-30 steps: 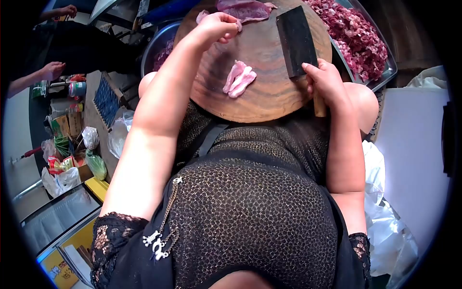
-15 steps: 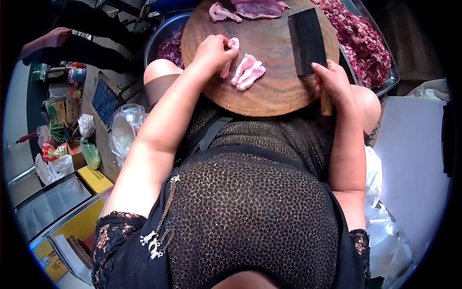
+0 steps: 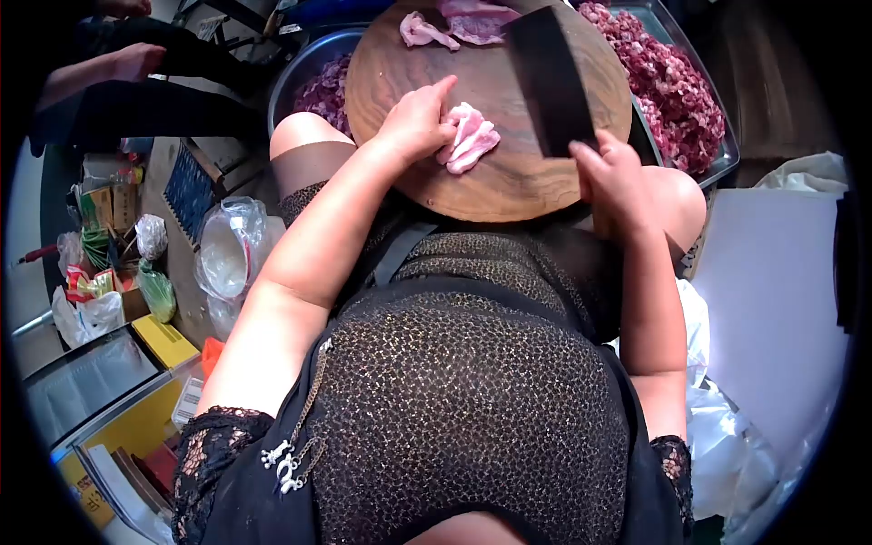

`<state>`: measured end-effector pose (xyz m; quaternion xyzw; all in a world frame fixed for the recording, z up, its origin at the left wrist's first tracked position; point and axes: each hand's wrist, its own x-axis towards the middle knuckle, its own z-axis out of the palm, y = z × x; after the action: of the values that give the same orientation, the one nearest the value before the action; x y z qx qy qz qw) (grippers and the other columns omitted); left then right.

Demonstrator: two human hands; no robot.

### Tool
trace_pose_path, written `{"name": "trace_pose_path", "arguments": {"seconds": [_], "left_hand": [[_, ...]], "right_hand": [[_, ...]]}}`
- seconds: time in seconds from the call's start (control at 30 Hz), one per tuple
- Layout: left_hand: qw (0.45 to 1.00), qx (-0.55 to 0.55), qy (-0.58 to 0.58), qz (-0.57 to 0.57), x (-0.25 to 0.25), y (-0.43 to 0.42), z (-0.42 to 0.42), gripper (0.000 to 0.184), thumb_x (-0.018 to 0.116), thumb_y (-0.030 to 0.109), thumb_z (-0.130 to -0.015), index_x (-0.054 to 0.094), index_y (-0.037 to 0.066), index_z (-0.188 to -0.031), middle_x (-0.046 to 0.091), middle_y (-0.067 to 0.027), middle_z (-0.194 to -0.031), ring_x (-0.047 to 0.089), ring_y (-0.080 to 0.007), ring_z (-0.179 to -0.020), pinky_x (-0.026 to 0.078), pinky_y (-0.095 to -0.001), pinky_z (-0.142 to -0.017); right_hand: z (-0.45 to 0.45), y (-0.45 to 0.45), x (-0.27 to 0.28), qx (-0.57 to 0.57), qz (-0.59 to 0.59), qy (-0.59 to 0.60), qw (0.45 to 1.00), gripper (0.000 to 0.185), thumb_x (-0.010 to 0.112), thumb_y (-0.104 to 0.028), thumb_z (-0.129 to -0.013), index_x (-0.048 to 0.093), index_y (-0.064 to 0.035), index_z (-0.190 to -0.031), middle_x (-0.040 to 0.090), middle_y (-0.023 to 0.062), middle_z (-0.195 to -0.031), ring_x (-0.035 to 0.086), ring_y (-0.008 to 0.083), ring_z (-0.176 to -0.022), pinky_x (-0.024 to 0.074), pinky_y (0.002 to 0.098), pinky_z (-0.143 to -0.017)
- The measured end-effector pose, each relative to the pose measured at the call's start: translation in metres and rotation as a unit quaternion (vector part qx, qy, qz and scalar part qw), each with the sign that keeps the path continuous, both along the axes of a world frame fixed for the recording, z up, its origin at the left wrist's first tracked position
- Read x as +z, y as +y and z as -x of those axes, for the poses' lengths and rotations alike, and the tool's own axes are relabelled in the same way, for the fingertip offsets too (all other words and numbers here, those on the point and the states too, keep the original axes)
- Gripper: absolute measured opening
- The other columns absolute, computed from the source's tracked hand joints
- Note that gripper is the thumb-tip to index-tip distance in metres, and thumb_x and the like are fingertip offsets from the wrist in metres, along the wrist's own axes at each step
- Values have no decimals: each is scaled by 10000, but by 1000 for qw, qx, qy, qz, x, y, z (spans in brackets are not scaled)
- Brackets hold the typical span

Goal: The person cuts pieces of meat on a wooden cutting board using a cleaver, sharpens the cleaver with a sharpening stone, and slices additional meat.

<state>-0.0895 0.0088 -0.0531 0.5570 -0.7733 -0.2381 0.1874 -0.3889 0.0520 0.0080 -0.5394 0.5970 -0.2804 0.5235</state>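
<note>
My right hand [image 3: 618,177] grips a cleaver [image 3: 548,86] by its handle, the dark blade tilted to the left over the right half of a round wooden chopping block [image 3: 400,54]. On the block's near left side, my left hand [image 3: 418,125] has its index finger stretched out, with its other fingers partly hidden. Those fingers are against the left edge of a small pile of pale pink meat strips [image 3: 472,143]. At the block's far edge lie a pale meat piece [image 3: 425,32] and a larger pink slab of meat [image 3: 474,20], partly hidden by the blade.
Minced or chopped meat [image 3: 677,86] fills a metal tray [image 3: 727,154] beyond the block to the right. A metal basin [image 3: 289,77] with more meat stands at its left. Another person's hand [image 3: 136,64] shows at upper left. Bags and boxes [image 3: 168,341] crowd the left floor.
My left index finger has straightened, and the strip it pinched now appears to lie with the pile. The cleaver has swung left, its blade more tilted. The other person's hand has moved right.
</note>
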Motion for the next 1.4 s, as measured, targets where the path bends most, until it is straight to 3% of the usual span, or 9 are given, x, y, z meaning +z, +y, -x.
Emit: {"name": "trace_pose_path", "arguments": {"seconds": [0.17,0.2,0.3,0.43,0.5,0.63,0.93,1.1,1.4], "left_hand": [[993,119,-11,2,2,13,-3,615,743,243,-683,570,-19,-1213,637,-180,-1016,634,-319,-934,515,-389,-837],[992,124,-25,-1,7,20,-2,472,734,221,-709,616,-1,-1109,650,-180,-980,640,-309,-929,516,-381,-845],[995,19,-72,-65,2,32,-13,247,683,152,-777,678,22,-987,658,-169,-878,640,-325,-905,518,-410,-819],[984,-12,-3,-176,34,55,-20,268,702,174,-779,687,30,-1006,650,-170,-917,622,-349,-914,510,-424,-829],[991,-41,-125,11,48,58,-22,264,706,194,-798,696,39,-1011,641,-165,-958,610,-348,-940,500,-417,-853],[975,-93,59,195,15,34,-4,230,694,187,-822,693,36,-996,628,-144,-940,601,-342,-933,491,-420,-838],[955,-102,136,242,6,33,23,186,702,181,-822,701,108,-992,674,-79,-954,626,-284,-896,504,-392,-769],[977,-119,48,170,1,34,21,362,687,136,-807,684,187,-1165,639,-31,-1145,589,-252,-1071,489,-409,-934],[968,-85,78,222,-14,34,19,323,720,139,-728,695,81,-1045,636,-112,-1131,599,-313,-1047,490,-416,-952]], "right_hand": [[-26,19,16,113,-50,49,991,205,603,-173,-908,579,30,-894,553,49,-590,522,120,-480,431,310,-455],[-26,17,13,150,-44,92,983,230,591,-191,-905,586,39,-901,603,147,-626,602,258,-529,480,395,-525],[-35,16,13,186,71,230,953,248,602,-182,-930,515,23,-823,494,80,-572,498,156,-521,410,354,-507],[-40,21,19,221,136,305,916,245,540,-210,-919,593,25,-872,635,260,-790,629,438,-811,495,511,-730],[-45,27,21,222,130,327,909,226,523,-206,-925,590,4,-874,645,245,-800,636,425,-798,503,516,-726],[-47,46,9,204,255,351,878,156,534,-182,-919,573,-40,-870,664,179,-762,664,365,-719,530,481,-641],[-45,59,20,205,258,380,864,96,545,-131,-903,545,-41,-867,634,149,-683,660,322,-633,531,428,-548],[-51,46,35,271,160,424,849,66,536,-82,-859,533,-19,-842,636,157,-684,670,324,-645,540,436,-557],[-121,-37,10,315,192,386,845,140,526,-96,-864,628,-1,-877,684,199,-802,696,332,-745,566,435,-649]]}}
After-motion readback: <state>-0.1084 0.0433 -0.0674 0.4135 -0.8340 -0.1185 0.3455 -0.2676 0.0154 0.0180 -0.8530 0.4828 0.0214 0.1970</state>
